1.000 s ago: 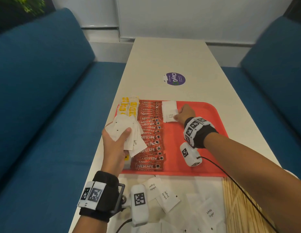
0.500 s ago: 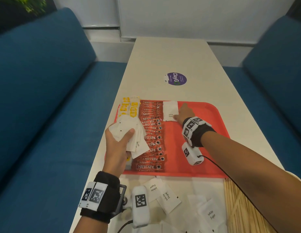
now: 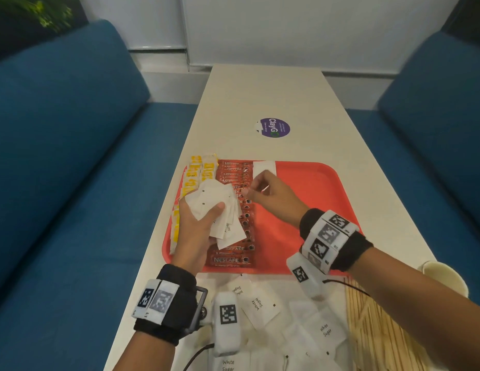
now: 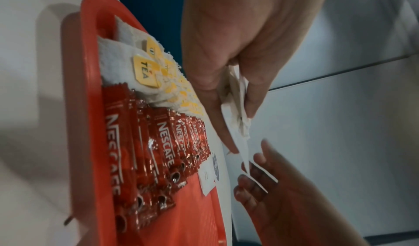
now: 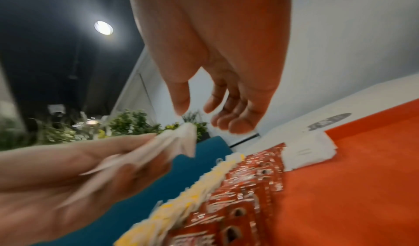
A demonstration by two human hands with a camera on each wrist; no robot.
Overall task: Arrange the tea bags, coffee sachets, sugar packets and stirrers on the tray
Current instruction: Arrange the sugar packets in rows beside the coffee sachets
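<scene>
My left hand grips a fan of white sugar packets above the left part of the red tray. On the tray, yellow tea bags line the left edge. A row of red coffee sachets lies beside them. A small pile of sugar packets lies at the far edge. My right hand hovers just right of the held fan, thumb and fingers apart and empty. In the right wrist view the fingers hang relaxed above the held packets. The wooden stirrers lie on the table near me, right.
Loose sugar packets are scattered on the white table in front of the tray. A paper cup stands at the table's right edge. A purple sticker marks the table beyond the tray. Blue sofas flank both sides.
My right hand has left the sugar packet at the tray's far edge and drawn back left to the fan in my left hand. The left hand kept its hold and rose slightly.
</scene>
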